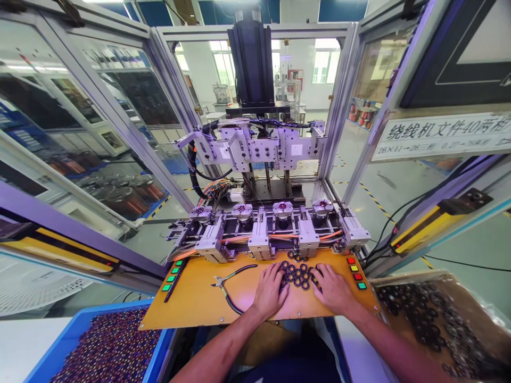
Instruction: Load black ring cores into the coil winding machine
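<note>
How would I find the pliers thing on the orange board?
Start at the orange board in front of the machine with four round holders. Look just beside the person's left hand, away from the pile of black rings. The pliers lie flat, with long curved black handles and a small silver nose, unlike anything nearby.

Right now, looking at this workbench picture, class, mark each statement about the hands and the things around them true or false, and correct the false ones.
1. Both hands rest flat on the orange panel on either side of a cluster of small black rings. True: the left hand and right hand flank the cluster.
2. The left hand grips the pliers. False: the pliers lie loose on the panel, left of that hand.
3. A blue bin of wound parts sits at the lower left. True.
4. The four round fixtures stand in front of the hands, nearer the person. False: they stand beyond the hands, on the machine.
</note>
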The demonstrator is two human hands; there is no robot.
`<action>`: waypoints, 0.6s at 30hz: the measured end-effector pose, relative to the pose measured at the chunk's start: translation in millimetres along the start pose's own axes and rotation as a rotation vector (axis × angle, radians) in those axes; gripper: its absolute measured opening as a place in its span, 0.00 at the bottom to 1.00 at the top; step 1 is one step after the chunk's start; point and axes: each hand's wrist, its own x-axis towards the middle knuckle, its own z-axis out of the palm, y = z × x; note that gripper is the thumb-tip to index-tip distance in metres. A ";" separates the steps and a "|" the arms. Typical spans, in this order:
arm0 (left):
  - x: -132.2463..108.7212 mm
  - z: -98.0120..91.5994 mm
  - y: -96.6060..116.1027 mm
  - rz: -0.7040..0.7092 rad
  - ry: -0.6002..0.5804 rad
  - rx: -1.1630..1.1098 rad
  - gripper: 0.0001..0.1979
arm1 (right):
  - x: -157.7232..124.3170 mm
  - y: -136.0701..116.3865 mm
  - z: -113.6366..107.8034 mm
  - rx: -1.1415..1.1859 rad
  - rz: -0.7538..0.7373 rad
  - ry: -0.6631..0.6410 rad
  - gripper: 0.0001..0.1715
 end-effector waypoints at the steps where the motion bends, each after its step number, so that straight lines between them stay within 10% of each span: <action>1: 0.2 -0.8 0.0 0.005 -0.005 0.005 0.15 | 0.9 -2.0 0.2 -0.008 0.015 -0.005 0.17; 18: 9.4 -8.4 -16.4 0.083 -0.025 0.146 0.18 | -2.8 1.6 -18.1 0.035 0.229 0.009 0.09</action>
